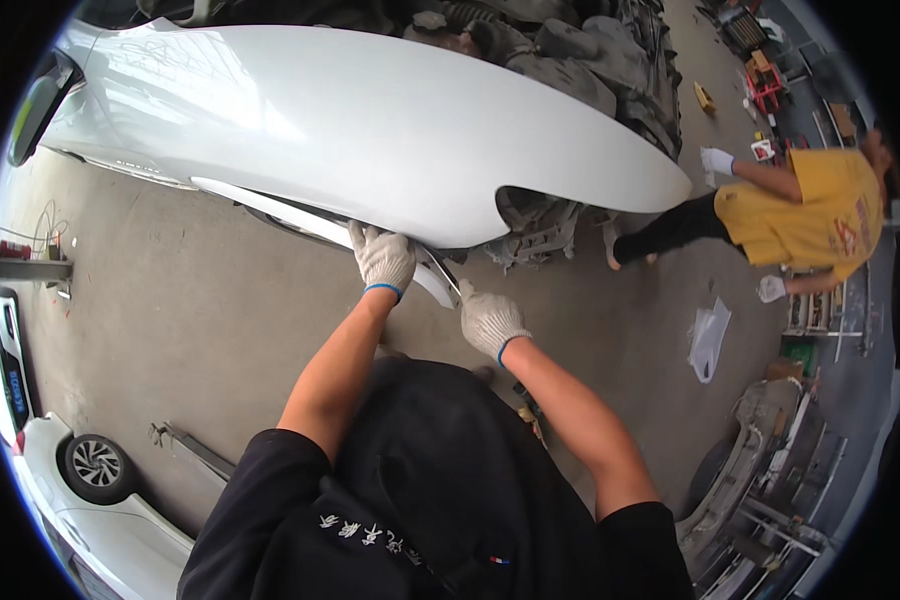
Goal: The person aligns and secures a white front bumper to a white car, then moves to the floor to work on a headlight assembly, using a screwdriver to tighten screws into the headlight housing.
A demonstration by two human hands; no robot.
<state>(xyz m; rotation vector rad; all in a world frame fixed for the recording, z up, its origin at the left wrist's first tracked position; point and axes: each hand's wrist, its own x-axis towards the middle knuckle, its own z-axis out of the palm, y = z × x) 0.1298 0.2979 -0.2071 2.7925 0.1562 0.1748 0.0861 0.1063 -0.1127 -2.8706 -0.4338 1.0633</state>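
Observation:
A white car fender (350, 140) spans the upper view, its lower edge curving along the wheel arch. My left hand (385, 263), in a pale knitted glove with a blue cuff, rests at that edge with its fingers stretched out and slightly apart. Just to its right, my right hand (493, 322), gloved alike, is closed around a slim tool (447, 277) whose thin shaft slants up toward the arch. Its tip and exact kind are hidden. Under the fender edge, a white curved strip (270, 207) runs behind my left hand and reappears between my hands.
A person in a yellow top (800, 215) and white gloves walks at the right. The open engine bay (570, 50) lies beyond the fender. A plastic bag (708, 340) and removed car parts (760, 480) lie at right; another white car (90, 510) stands lower left.

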